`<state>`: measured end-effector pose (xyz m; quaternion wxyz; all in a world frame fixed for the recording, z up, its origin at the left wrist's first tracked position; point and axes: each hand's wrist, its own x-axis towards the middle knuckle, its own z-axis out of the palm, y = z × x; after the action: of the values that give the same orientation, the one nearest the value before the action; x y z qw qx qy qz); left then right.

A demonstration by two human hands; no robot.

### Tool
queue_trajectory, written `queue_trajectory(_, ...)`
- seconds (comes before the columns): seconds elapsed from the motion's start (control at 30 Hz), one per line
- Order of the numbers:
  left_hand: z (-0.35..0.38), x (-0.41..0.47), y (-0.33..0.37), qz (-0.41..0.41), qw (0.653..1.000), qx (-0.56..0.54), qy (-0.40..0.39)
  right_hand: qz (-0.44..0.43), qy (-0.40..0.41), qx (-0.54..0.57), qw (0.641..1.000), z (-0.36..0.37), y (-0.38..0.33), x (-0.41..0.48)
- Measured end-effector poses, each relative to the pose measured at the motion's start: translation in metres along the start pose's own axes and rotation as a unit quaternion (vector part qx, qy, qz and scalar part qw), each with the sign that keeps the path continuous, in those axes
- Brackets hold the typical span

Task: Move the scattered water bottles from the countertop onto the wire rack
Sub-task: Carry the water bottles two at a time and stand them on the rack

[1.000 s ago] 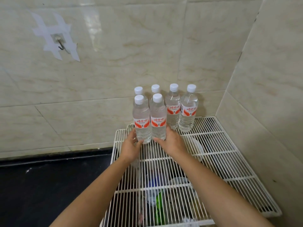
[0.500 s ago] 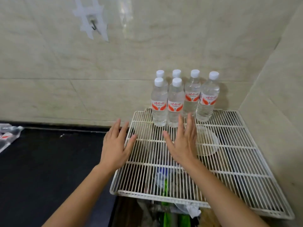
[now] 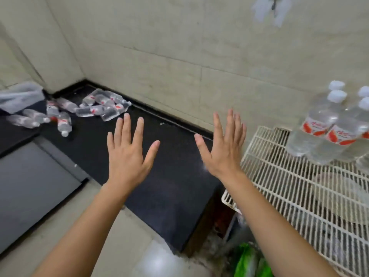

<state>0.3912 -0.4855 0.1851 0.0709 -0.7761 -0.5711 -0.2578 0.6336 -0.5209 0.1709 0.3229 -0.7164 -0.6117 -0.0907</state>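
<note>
While nothing is being carried at this moment, the dark tabletop (image 3: 171, 176) takes up most of the view, running from the near middle out to the far left corner where two tiled walls meet. At the right stands the white wire rack (image 3: 295, 196), its near-left corner overhanging a gap beside the tabletop; things show dimly beneath the wires but are too blurred to name.

On the far right part of the rack a group of upright bottles (image 3: 327, 128) stands packed close together, caps up, red labels facing out. Packing them tight against the far side probably leaves the nearer wires free for more and lets each bottle steady its neighbour on the uneven bars.

Far left on the tabletop lie the scattered water bottles (image 3: 95, 108), all on their sides, some touching and overlapping near the wall, a few loose ones lying nearer. A crumpled plastic wrap (image 3: 20, 97) sits at the far left edge beside them.

Both hands are empty, fingers spread and palms down, hovering above the tabletop between rack and pile: the left hand (image 3: 129, 154) toward the pile, the right hand (image 3: 223, 148) just left of the rack's edge. Held flat and apart like that, they look ready to reach for the lying bottles, one for each hand. Much of the task remains.
</note>
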Motion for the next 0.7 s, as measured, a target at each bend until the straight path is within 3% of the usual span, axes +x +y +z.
queue_trajectory(0.17,-0.029,-0.003,-0.157,-0.006,0.999,0.050,-0.002,-0.094,-0.021,-0.012,0.995,0.078,-0.142,0.020)
queue_trajectory(0.33,-0.075,0.012,-0.295,-0.039,0.995,0.087,-0.007,-0.114,-0.067,0.006,0.991,0.151,-0.274,0.039)
queue_trajectory(0.7,-0.068,0.047,-0.451,-0.099,0.992,0.069,-0.021,-0.183,-0.119,0.015,0.976,0.263,-0.410,0.090)
